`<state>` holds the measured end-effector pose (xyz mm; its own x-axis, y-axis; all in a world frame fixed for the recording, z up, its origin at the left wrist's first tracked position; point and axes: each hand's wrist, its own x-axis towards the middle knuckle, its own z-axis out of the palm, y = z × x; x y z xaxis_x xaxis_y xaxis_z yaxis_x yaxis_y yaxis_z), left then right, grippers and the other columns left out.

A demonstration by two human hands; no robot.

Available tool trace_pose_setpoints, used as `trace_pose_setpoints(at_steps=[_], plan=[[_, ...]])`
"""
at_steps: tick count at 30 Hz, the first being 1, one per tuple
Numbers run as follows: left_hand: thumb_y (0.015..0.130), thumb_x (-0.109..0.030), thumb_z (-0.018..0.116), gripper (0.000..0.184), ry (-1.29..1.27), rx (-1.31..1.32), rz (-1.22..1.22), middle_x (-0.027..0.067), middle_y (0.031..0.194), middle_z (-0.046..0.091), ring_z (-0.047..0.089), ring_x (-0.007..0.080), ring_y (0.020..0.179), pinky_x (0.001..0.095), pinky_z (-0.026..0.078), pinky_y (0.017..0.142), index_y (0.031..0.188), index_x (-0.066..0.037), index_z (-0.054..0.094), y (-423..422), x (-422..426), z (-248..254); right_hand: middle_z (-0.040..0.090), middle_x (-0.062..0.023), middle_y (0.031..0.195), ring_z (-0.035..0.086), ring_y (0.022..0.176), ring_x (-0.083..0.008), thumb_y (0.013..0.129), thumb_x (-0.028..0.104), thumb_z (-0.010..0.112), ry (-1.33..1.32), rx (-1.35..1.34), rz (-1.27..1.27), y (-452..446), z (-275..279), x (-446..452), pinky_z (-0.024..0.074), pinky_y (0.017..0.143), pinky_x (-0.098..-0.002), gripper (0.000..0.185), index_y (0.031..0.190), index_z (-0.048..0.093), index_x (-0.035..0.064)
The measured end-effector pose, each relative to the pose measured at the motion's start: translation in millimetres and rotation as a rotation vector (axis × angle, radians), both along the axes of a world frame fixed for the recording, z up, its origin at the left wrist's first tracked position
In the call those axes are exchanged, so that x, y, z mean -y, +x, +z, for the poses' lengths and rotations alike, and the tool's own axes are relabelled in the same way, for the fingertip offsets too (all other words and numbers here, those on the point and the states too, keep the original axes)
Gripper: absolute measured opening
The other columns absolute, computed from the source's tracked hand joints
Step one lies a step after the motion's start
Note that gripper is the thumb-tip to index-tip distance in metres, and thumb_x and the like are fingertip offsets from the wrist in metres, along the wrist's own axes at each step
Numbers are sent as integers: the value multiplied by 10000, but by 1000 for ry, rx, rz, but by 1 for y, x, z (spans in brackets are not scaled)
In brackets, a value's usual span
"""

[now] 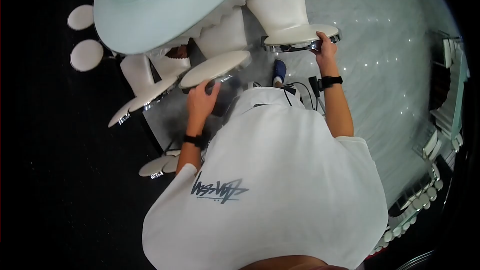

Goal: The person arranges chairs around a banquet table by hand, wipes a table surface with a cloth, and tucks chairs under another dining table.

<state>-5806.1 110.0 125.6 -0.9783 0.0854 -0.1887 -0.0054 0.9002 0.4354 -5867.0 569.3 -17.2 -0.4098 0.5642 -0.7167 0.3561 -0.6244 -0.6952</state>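
My right hand (327,50) grips the rim of the oval, chrome-edged back of a white chair (295,35); the thumb side lies over the top and some fingers are hidden beneath. My left hand (201,101) is closed at the near edge of a second white chair's oval back (215,68), its fingertips partly hidden by the rim. Both chairs stand beside a round table with a pale green glass top (150,30) and a white draped cloth.
More white chairs (152,92) stand at the table's left side, with round chair backs (86,55) beyond it. A blue shoe (279,70) is on the shiny grey floor (380,70) between the two held chairs. Rows of chairs (425,197) line the far right.
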Motion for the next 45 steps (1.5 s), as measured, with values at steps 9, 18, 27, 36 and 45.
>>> trace_pose_setpoints(at_steps=[9,18,27,36,45], plan=[[888,-527,777,763,-96,156,-429,179,797,740,738,402,775,503,587,709,1497,-108,587,-51,-170,-14,695,-105,1001,719,892,-273,847,47,798,-16,-100,62,14,-3,-6,633,702,-491,331,1130,655,-47],[948,-304,699,333,-175,185,-755,188,1036,776,782,350,887,498,618,736,1114,-16,722,-56,-214,-128,670,-53,887,658,779,-192,883,118,784,0,-67,173,57,-1,-12,555,701,-407,222,1036,694,-17],[949,-368,700,354,-61,125,-741,224,892,763,756,406,862,531,600,776,904,-24,769,-94,-192,-90,642,6,838,631,733,-134,880,267,845,53,19,189,47,23,31,581,666,-356,266,941,697,54],[996,-359,626,341,-124,170,-865,234,911,752,741,432,837,554,565,736,959,-70,803,-102,-221,-59,751,-150,849,714,673,-191,871,585,829,49,120,672,64,34,-25,580,606,-332,656,922,746,-63],[750,-319,841,251,-570,451,-685,140,952,801,778,354,922,488,613,748,913,-129,819,-134,-259,-92,737,-242,1235,722,1082,-349,998,457,670,377,-63,1400,123,-90,-191,553,972,-447,626,1392,634,-29]])
